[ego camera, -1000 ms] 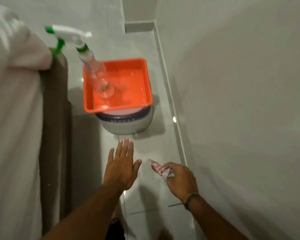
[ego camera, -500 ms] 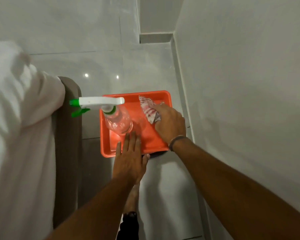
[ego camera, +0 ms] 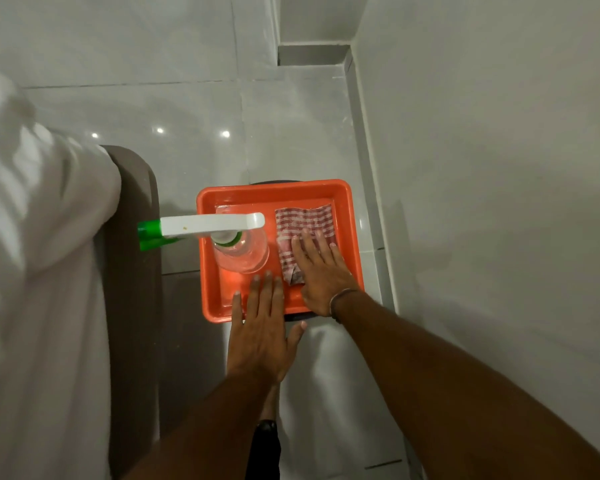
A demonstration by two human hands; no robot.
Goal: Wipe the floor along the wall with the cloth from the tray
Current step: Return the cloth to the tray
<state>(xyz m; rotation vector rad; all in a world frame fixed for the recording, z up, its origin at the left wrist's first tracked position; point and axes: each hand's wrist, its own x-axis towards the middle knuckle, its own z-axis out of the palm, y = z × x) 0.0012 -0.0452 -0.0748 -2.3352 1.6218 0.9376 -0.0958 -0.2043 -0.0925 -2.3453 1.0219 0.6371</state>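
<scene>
A red-and-white striped cloth (ego camera: 305, 220) lies spread flat in the right half of the orange tray (ego camera: 274, 189). My right hand (ego camera: 321, 271) rests flat on the cloth's near part, fingers straight and apart, not gripping it. My left hand (ego camera: 260, 330) hovers open over the tray's near rim, fingers spread, holding nothing. A clear spray bottle (ego camera: 241, 252) with a white and green trigger head stands in the tray's left half. The grey tiled floor (ego camera: 309, 133) runs along the white wall (ego camera: 499, 168) on the right.
The tray sits on a dark round container, of which only a sliver (ego camera: 278, 182) shows. A bed with a white sheet (ego camera: 32, 271) and brown frame (ego camera: 132, 271) fills the left side. My foot (ego camera: 269, 407) is on the floor below the tray.
One second ago my right hand held the bunched cloth low over the floor. It carried the cloth up into the tray, and the cloth now lies flat under my open palm.
</scene>
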